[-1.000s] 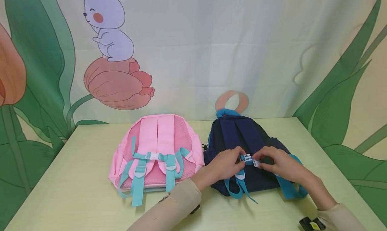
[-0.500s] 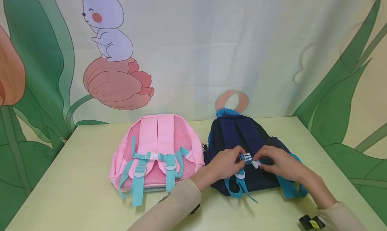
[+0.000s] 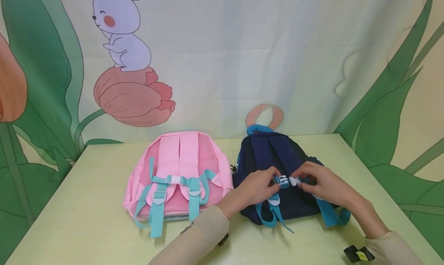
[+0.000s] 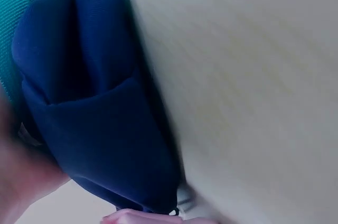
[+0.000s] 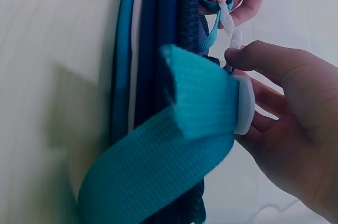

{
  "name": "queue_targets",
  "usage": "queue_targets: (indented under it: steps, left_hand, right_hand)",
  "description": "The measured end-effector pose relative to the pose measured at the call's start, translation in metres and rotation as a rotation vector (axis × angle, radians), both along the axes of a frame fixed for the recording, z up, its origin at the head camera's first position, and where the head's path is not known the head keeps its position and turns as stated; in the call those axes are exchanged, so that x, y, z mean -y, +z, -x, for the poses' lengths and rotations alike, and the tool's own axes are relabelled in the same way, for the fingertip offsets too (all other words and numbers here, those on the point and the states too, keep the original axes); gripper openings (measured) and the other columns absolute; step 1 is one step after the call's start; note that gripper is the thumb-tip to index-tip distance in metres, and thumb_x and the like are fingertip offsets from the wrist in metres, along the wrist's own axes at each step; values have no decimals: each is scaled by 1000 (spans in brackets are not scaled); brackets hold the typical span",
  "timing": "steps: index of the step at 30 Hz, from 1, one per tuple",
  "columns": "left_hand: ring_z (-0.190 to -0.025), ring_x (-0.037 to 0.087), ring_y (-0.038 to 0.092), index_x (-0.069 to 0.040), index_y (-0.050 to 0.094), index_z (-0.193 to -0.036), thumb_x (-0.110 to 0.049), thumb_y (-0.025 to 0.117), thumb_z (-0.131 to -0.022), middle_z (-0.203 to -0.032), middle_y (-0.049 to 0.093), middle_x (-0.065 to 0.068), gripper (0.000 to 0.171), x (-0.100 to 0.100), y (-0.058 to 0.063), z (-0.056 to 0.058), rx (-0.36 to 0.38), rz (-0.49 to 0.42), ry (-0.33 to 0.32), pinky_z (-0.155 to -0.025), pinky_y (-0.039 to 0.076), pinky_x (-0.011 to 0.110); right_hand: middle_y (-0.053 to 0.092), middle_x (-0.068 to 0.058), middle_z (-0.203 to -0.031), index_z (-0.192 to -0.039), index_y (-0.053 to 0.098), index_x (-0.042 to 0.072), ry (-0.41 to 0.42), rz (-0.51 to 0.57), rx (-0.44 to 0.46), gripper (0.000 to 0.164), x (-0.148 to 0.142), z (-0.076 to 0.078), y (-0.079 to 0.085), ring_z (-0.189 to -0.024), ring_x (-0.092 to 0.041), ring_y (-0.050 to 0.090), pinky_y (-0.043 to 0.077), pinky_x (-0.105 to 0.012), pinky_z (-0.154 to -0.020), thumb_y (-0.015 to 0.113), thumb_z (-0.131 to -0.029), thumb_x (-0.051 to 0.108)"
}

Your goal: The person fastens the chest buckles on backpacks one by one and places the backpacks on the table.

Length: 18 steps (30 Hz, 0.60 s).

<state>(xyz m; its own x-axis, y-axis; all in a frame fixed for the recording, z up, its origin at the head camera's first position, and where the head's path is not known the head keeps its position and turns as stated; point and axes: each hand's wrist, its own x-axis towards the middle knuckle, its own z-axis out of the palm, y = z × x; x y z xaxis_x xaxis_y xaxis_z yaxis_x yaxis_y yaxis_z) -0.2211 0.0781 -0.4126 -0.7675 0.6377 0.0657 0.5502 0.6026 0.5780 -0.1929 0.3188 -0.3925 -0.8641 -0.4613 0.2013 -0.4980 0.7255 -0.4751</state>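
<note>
A navy backpack [image 3: 291, 203] with blue straps lies back side up on the table. Over its middle, my left hand [image 3: 258, 186] pinches one half of a side-release buckle [image 3: 283, 180], which shows white prong-like bars and a blue strap. My right hand [image 3: 324, 182] pinches the other white buckle half [image 3: 294, 181]. The two halves face each other with a small gap between. In the right wrist view, my right hand [image 5: 301, 97] is beside a wide teal strap [image 5: 153, 166] with a white adjuster [image 5: 245, 105]. The left wrist view shows mostly the bag's navy side pocket [image 4: 105, 139].
Left of the navy bag lies a pink backpack [image 3: 189, 141] with teal straps, its own white buckle [image 3: 175, 179] fastened across them. Both bags rest on a pale yellow table [image 3: 86, 203]. A printed curtain [image 3: 215, 64] hangs behind the table.
The right-hand buckle half was tilted downward half a second ago and now lies level, in line with the left half. My right hand has risen slightly; my left keeps its grip.
</note>
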Motion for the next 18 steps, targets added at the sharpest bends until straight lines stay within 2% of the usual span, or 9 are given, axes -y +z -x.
queue_targets:
  steps: [4,12,18]
  left_hand:
    - [-60,4,53,-15,57,-127,-27,59,-100,-77,57,-9,29,-1,2,0,-15,25,-23,-55,43,16]
    - [-71,3,54,-18,60,-129,-29,60,-99,-89,63,-9,32,-2,4,2,-126,61,-62,-61,42,16]
    - [-70,4,54,-19,60,-129,-30,60,-99,-89,63,-9,32,-1,7,3,-111,51,-61,-61,43,17]
  right_hand:
    - [64,8,-103,-111,69,20,12,12,-36,29,2,0,2,-88,-10,61,52,-24,-72,73,-87,3]
    - [62,7,-104,-111,71,18,21,8,-44,29,5,1,3,-88,-12,60,52,-26,-71,72,-87,1]
    - [62,6,-103,-111,72,17,12,-1,-58,28,5,0,6,-86,-10,59,52,-26,-70,73,-87,2]
